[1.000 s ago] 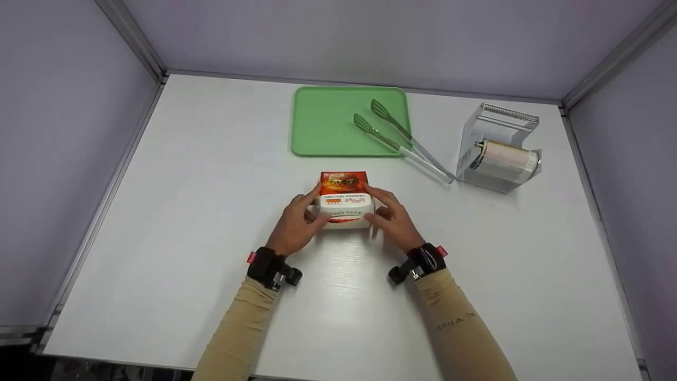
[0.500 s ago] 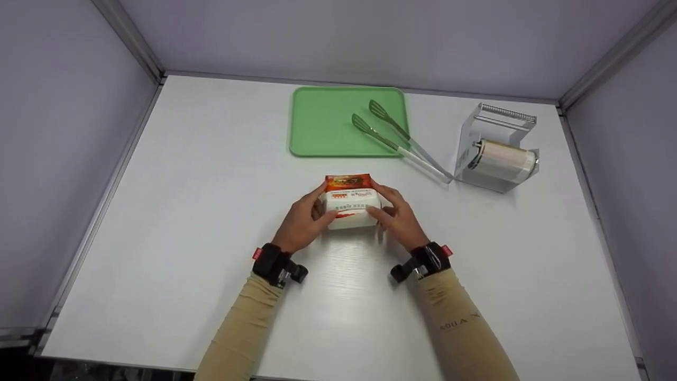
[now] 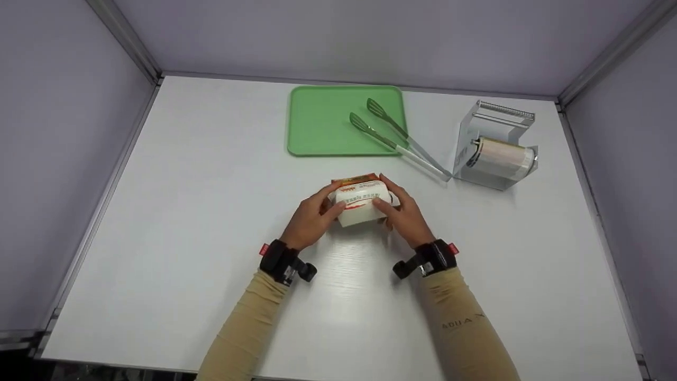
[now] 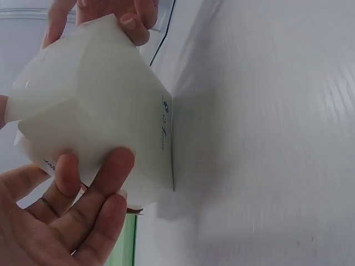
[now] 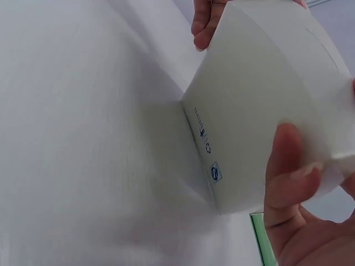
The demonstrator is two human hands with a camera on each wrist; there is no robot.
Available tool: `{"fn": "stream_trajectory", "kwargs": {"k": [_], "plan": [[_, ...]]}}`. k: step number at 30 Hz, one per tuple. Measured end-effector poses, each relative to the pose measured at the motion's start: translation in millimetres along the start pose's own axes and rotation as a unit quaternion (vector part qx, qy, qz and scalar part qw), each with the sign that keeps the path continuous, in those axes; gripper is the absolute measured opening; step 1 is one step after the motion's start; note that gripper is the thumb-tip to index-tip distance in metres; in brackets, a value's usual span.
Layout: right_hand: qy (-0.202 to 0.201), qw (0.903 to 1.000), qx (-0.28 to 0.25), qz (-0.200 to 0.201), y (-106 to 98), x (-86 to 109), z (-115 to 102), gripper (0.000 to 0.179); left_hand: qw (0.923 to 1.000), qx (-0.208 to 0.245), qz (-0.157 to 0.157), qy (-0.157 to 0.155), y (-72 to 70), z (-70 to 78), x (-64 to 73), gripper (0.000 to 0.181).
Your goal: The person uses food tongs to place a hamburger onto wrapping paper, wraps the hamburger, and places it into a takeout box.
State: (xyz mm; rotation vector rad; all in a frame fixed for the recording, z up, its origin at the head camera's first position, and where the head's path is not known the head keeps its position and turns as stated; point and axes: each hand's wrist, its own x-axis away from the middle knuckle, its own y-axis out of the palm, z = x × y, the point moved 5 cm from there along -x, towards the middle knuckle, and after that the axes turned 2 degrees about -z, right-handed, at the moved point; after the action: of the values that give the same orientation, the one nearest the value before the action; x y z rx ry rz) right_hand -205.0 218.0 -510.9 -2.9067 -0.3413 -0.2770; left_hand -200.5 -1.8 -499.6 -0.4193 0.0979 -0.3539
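Between my two hands is a small paper burger box [image 3: 362,213], white in front with red print and a red-orange picture on its far part. My left hand [image 3: 308,221] holds its left side, thumb over the front top edge and forefinger at the far corner. On the other side my right hand [image 3: 410,218] grips it the same way. Both wrist views show the plain pale side of the box [image 4: 119,105] with small blue print, its lower edge close over the white table. Curled fingers [image 5: 284,160] of the right hand lie against that side.
A green tray [image 3: 317,121] lies at the back of the table. Tongs [image 3: 418,159] with slotted green heads rest partly on it, handles toward the right. Farther right stands a clear dispenser [image 3: 497,182] with a label roll [image 3: 502,157]. Walls enclose the back and sides.
The burger box has shifted a little to the right and turned counterclockwise, showing more of its white near side. Both hands have moved with it, keeping their hold.
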Motion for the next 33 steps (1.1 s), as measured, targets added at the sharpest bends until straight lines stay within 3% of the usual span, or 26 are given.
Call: {"fn": "stream_trajectory", "kwargs": {"k": [8,18,26,29,33], "plan": [[-0.008,0.9999,0.011,-0.007,-8,1.0,-4,0.075,0.9914,0.122,-0.009,-0.047,11.5,1.7,-6.2,0.057],[-0.003,0.9998,-0.008,-0.017,-8,2.3,-4,0.08,0.9876,0.136,-0.052,-0.06,6.1,0.9,-16.3,0.045],[0.002,0.9998,-0.011,-0.015,-8,3.8,-5,0.082,0.9739,0.192,-0.108,-0.056,1.1,-9.3,-18.4,0.069],[0.006,0.9996,-0.02,-0.02,-8,3.5,-4,0.082,0.9791,0.168,-0.106,-0.045,-1.0,-5.6,-19.5,0.071],[0.009,0.9991,-0.032,-0.028,-7,3.6,-3,0.084,0.9953,0.058,-0.078,-0.001,-0.3,4.7,-22.1,0.059]]}}
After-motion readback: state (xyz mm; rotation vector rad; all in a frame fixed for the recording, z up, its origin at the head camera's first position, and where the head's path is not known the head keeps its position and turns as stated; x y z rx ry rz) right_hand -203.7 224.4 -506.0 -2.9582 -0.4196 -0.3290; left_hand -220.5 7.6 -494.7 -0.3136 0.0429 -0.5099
